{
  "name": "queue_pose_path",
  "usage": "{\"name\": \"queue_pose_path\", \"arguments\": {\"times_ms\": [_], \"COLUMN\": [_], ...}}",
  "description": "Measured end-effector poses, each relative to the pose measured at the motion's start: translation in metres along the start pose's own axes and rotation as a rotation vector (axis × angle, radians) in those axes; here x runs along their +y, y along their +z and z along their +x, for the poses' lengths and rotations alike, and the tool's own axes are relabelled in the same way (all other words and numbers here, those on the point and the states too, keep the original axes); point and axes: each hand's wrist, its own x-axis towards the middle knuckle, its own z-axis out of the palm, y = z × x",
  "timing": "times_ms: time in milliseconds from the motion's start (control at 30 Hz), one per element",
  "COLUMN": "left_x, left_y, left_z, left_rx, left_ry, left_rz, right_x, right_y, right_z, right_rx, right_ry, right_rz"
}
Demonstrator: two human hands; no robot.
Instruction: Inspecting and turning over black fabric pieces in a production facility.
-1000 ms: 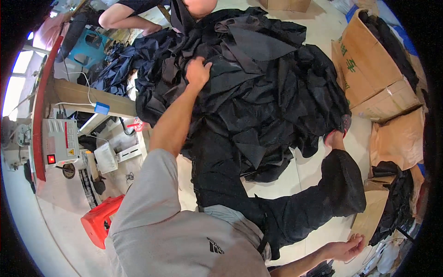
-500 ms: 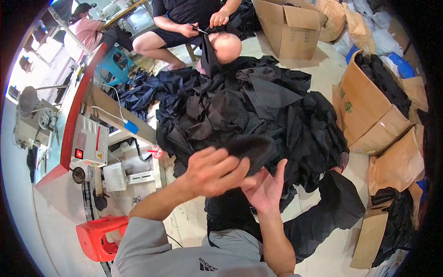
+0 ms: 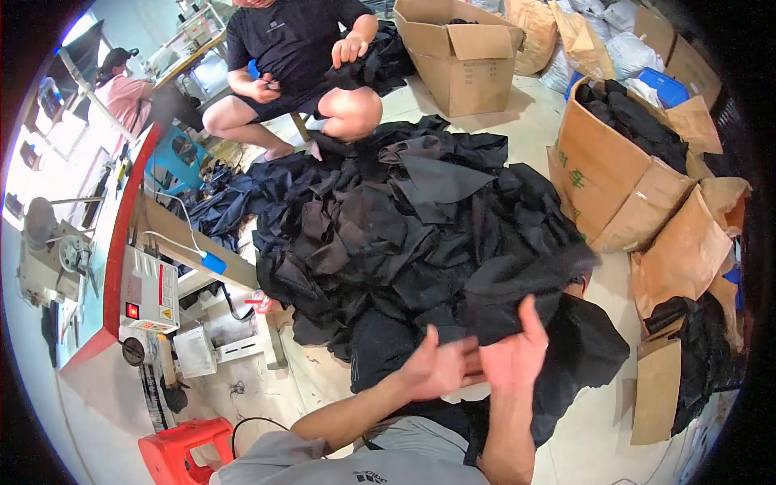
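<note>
My left hand (image 3: 440, 368) is held out low over the front of the cloth heap, thumb up and fingers stretched toward my right hand, with nothing visible in it. Close beside it, my right hand (image 3: 515, 356) shows its palm and a raised thumb. Its fingers are smeared and partly hidden by dark cloth, so I cannot tell whether they grip it. A blurred black cloth piece (image 3: 525, 277) spreads just beyond my right hand, over the large heap of black cloth (image 3: 364, 226) on the floor. More black cloth (image 3: 594, 343) hangs to the right of my right forearm.
Across the heap sits a person (image 3: 295, 56) with dark cloth and a small tool. Cardboard boxes (image 3: 622, 178) with black cloth line the right. A sewing table (image 3: 121, 242) with a red edge stands left, above a red stool (image 3: 186, 449). Another person (image 3: 125, 93) sits farther back.
My left hand has lowered and come off the dark piece it held. My right hand has moved right. A cloth piece now spreads beyond it. The view has shifted.
</note>
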Motion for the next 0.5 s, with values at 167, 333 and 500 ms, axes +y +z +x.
{"name": "queue_pose_path", "arguments": {"times_ms": [167, 333, 500], "left_x": [0.040, -0.017, -0.031], "left_y": [0.045, 0.085, 0.078], "left_z": [0.114, 0.138, 0.159], "left_rx": [-0.069, -0.148, 0.054], "left_ry": [0.187, -0.044, -0.057], "left_rz": [-0.117, -0.107, -0.194], "right_x": [-0.097, -0.146, -0.179], "right_y": [0.014, -0.024, -0.045], "right_z": [-0.026, -0.069, -0.096], "right_rx": [-0.118, -0.145, -0.103], "right_ry": [-0.295, -0.453, -0.538], "right_rz": [-0.114, -0.064, -0.052]}}
